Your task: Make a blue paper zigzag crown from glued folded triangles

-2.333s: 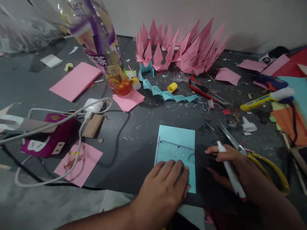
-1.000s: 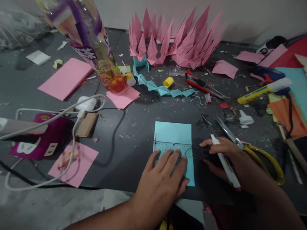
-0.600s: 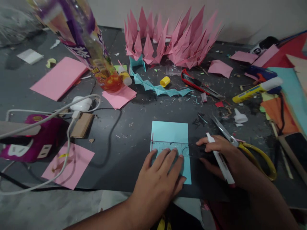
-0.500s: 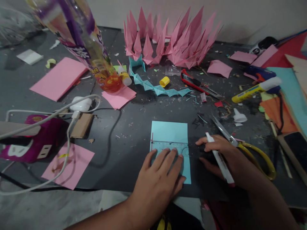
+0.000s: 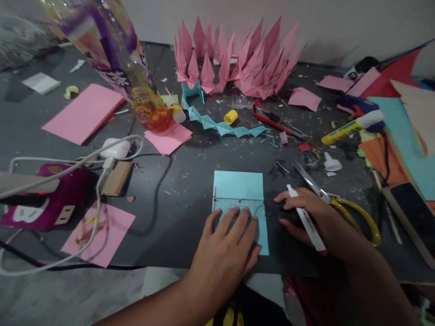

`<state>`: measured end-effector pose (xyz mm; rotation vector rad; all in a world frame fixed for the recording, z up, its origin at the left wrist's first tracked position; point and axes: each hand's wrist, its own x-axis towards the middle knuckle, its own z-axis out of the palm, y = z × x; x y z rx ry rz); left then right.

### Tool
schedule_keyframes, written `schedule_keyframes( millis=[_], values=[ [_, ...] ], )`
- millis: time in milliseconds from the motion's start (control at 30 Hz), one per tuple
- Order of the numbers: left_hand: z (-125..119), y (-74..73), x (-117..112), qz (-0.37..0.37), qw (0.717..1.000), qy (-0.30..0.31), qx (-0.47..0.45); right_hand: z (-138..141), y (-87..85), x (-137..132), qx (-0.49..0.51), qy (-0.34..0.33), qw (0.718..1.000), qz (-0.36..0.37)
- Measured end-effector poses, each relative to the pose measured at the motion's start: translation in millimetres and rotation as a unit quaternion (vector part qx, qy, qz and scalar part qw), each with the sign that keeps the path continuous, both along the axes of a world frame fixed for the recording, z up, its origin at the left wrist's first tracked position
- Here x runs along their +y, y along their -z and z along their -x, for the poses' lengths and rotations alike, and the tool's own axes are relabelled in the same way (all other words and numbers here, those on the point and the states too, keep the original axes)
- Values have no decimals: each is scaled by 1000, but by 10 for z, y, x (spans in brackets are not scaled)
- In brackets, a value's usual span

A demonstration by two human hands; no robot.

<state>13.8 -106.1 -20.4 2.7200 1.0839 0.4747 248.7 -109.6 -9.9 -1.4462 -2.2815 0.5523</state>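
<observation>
A light-blue sheet of paper (image 5: 238, 184) lies on the dark table before me. Across it rests a clear ruler (image 5: 234, 204), with a red line along its upper edge and a short upright red line at the left. My left hand (image 5: 226, 246) is flat on the ruler and paper, fingers spread and holding nothing. To the right of the sheet, my right hand (image 5: 317, 222) has a white marker (image 5: 307, 222) slanting between its fingers, its dark red end toward me. Yellow-handled scissors (image 5: 314, 183) lie just beyond that hand, their handles partly behind it.
Pink folded-paper pieces (image 5: 261, 68) stand at the back, near a blue folded strip (image 5: 222, 128). A red cutter (image 5: 272, 120), glue tube (image 5: 353, 127) and phone (image 5: 413, 213) lie rightward. Leftward are a bottle (image 5: 122, 72), pink sheets (image 5: 83, 113) and a purple power block (image 5: 47, 199) with cables.
The view has shifted slightly, so things on the right appear a little further left. Both hands keep nearly the same pose; the ruler and paper stay together.
</observation>
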Motion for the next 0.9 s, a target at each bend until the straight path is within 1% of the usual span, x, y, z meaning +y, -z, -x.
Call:
schedule_keyframes(
  millis=[167, 267, 300, 367, 433, 467, 500, 567, 633, 667, 733, 767, 900],
  values=[
    [1, 14, -7, -3, 1000, 3, -5, 2, -2, -5, -4, -7, 1000, -30],
    [-2, 12, -11, -12, 1000, 3, -4, -14, -3, -28, 21, 11, 1000, -18],
    [-4, 9, -13, -14, 1000, 3, -1, -15, -16, -35, 32, 29, 999, -5],
    [-6, 4, -15, -16, 1000, 4, 7, 7, -71, -37, 54, 91, 994, 19],
    [-9, 2, -18, -19, 1000, 3, 11, 79, -155, -8, 75, 151, 985, 29],
    [-10, 3, -20, -22, 1000, 2, 11, 138, -200, 21, 89, 167, 982, 26],
    [-12, 5, -21, -25, 1000, 1, 9, 213, -241, 62, 104, 166, 980, 24],
    [-15, 9, -23, -30, 1000, -2, 5, 400, -293, 174, 144, 137, 980, 19],
    [-18, 10, -22, -34, 999, -3, 3, 610, -287, 314, 182, 101, 977, 38],
    [-19, 9, -20, -35, 999, -3, 3, 711, -263, 386, 194, 93, 975, 58],
    [-21, 4, -17, -35, 999, -4, 1, 877, -187, 516, 210, 101, 967, 108],
    [-21, 0, -16, -33, 999, -3, 0, 937, -145, 568, 222, 91, 963, 124],
    [-20, -13, -17, -19, 1000, -2, -5, 1027, -37, 662, 253, 40, 956, 144]
  ],
)
